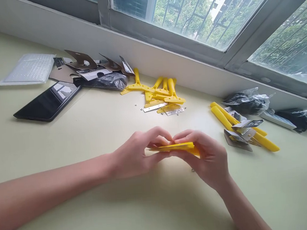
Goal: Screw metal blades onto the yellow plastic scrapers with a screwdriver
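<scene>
Both hands hold a yellow plastic scraper head (pixel 180 146) just above the table, seen edge-on. My left hand (pixel 142 152) pinches it from the left, thumb below and fingers above. On the other side my right hand (pixel 205 153) grips it between thumb and fingertips, and its palm hides part of the yellow piece. A small nut (pixel 192 170) lies on the table beneath the right hand. Beyond the hands sits a pile of yellow scraper parts (pixel 165 91), with metal blades (pixel 155 107) and several tiny nuts or screws around it.
Packaged yellow scrapers (pixel 245 129) lie at the right, near plastic-wrapped black items (pixel 247 101). At the back left are a black phone (pixel 46 103), cardboard packaging (pixel 63 74) and a bubble-wrap pouch (pixel 26 69). A wall and window frame (pixel 169 33) bound the table's far side.
</scene>
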